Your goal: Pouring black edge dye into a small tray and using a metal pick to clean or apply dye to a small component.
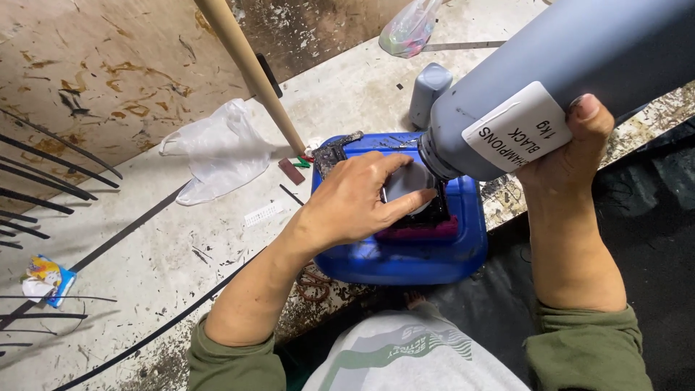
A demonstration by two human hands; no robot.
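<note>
The right hand (579, 145) grips a tilted grey toner bottle (579, 65); the left hand (355, 199) pinches a white funnel (405, 185) over the blue jerrycan (405, 253).

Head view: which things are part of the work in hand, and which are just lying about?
In use:
- large grey plastic bottle, tipped, in the right hand
- white round funnel, steadied by the left hand
- black cartridge under the funnel
- blue plastic jerrycan as support

Lying about:
- small grey bottle cap
- clear plastic bag
- wooden stick
- coloured wrapper
</note>
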